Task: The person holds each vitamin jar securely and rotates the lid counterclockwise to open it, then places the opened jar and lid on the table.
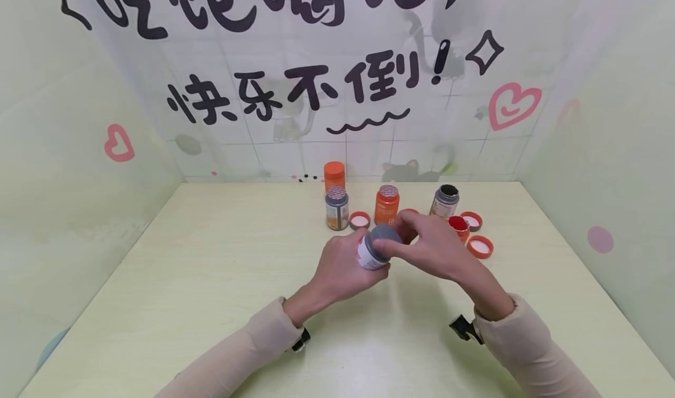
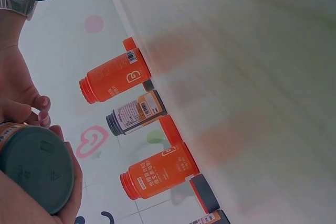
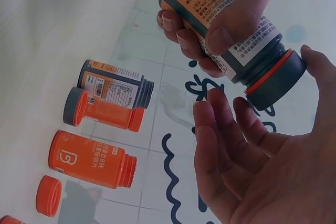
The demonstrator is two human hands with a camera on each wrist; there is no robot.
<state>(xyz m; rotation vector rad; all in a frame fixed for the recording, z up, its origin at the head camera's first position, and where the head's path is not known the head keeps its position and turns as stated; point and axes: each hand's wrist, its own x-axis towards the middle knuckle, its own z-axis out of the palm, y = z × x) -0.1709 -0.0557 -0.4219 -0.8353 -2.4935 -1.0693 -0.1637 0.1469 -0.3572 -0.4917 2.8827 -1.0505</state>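
Note:
My left hand (image 1: 348, 266) grips a grey supplement bottle (image 3: 210, 17) by its body and tilts it, with its dark base toward the left wrist view. A grey screw cap (image 3: 275, 80) with a red inner edge sits on the bottle's neck. Around that cap is my right hand (image 1: 435, 245). Its thumb (image 3: 315, 66) touches the cap's rim in the right wrist view. The other fingers (image 3: 210, 145) are loosely bent and spread below, and a gap shows between most of them and the cap.
Behind the hands stand a sealed grey bottle (image 1: 337, 211), a sealed orange bottle (image 1: 387, 207) and a capped orange bottle (image 1: 334, 172). Farther right are an uncapped grey bottle (image 1: 444, 203) and an uncapped orange bottle (image 1: 460, 227). Loose caps (image 1: 480, 247) lie beside them.

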